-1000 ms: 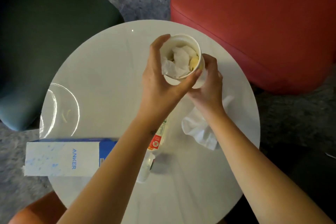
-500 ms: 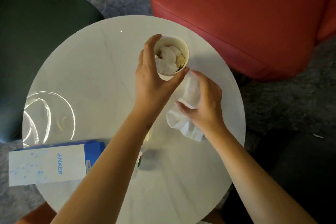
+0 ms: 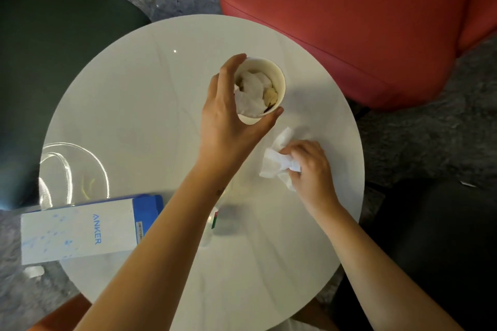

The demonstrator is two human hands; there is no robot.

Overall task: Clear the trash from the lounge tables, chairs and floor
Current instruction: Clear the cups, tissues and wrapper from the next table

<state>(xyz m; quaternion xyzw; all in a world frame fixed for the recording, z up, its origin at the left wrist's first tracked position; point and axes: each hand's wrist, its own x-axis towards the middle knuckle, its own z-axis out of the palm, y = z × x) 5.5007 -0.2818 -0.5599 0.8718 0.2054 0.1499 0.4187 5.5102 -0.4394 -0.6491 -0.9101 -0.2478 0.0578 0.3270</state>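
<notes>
Here left hand [image 3: 228,115] curls round paper cup [image 3: 277,80]; right hand [image 3: 312,166] pinches crumpled tissue [image 3: 274,166] on table [image 3: 134,105].

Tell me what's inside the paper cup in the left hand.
The paper cup, gripped by the left hand, holds crumpled white tissue and a yellowish scrap. Anything beneath them is covered.

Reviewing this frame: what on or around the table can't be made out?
Head view, the only one:
- Bottle: mostly hidden under the left forearm; only a sliver of label shows.
- Paper cup: its bottom is covered by tissue stuffed inside, and the left hand hides its near wall.
- Tissue: partly bunched inside the right hand.
- White scrap on the floor: too small to identify.
</notes>
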